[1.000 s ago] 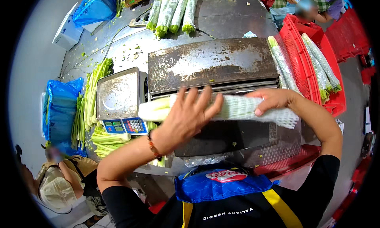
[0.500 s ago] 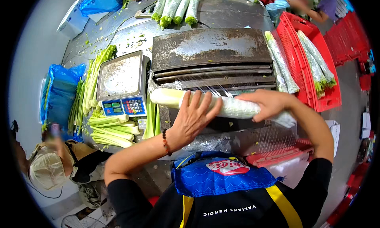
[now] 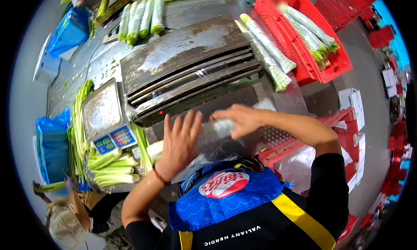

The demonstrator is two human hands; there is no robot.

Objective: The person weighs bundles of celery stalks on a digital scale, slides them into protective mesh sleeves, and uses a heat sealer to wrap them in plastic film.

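Note:
A film-wrapped celery bundle (image 3: 211, 132) lies slanted across the near side of the metal film-wrapping machine (image 3: 173, 50), its pale butt end to the left. My right hand (image 3: 241, 121) is closed around the bundle toward its right end. My left hand (image 3: 177, 141) lies over the butt half with fingers stretched out and spread; whether the palm presses on it is hard to tell. Motion blurs the bundle's middle. Clear crumpled film (image 3: 217, 151) shows just below it.
Left of the machine are a scale (image 3: 102, 109), bare celery stalks (image 3: 115, 168) and a blue bag (image 3: 52, 145). Wrapped bundles (image 3: 141, 19) lie at the far side; others lean by a red crate (image 3: 299, 69). A red basket (image 3: 278, 152) sits near right. A co-worker (image 3: 65, 219) works at lower left.
The bundle has come toward me, away from the machine's bars, and tilts more. My left hand's fingers have straightened and spread. The whole view has turned and shifted.

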